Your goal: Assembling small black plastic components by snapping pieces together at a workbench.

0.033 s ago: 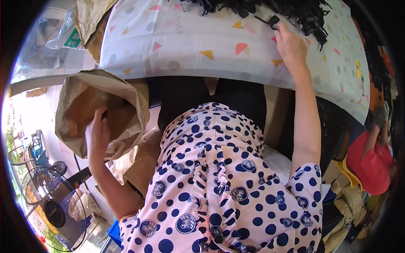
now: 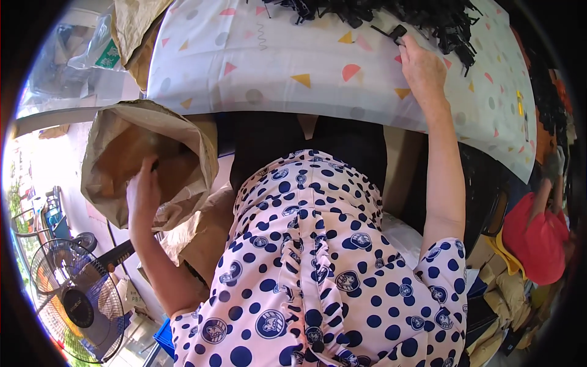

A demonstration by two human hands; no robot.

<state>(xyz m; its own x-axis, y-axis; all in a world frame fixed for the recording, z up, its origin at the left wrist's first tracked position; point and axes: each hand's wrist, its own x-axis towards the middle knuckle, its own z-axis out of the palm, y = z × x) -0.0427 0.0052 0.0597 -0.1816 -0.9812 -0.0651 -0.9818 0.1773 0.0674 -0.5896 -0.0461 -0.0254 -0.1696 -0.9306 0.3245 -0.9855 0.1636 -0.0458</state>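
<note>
My right hand point(image 2: 423, 66) is over the table at the far right, fingers closed on a small black plastic part point(image 2: 397, 32) with a thin stem pointing left. Just beyond it lies a heap of similar black plastic parts point(image 2: 449, 27), tangled together. On the left, my left hand point(image 2: 143, 186) reaches into the mouth of a brown paper bag point(image 2: 92, 165). Its thumb and fingers are pinched together, and a small dark bit point(image 2: 155, 164) shows at their tips. What exactly that bit is cannot be made out. The bag's bottom is blurred and shadowed.
A white patterned cloth point(image 2: 293, 55) covers the table. At its right side lies a small yellow-handled tool point(image 2: 520, 104). A standing fan point(image 2: 79, 306) is at the lower left, and another paper bag point(image 2: 137, 30) at the upper left. A person in red point(image 2: 535, 241) works at the right.
The left hand has shifted very slightly inside the bag mouth. The right hand keeps its hold on the black part in the same place.
</note>
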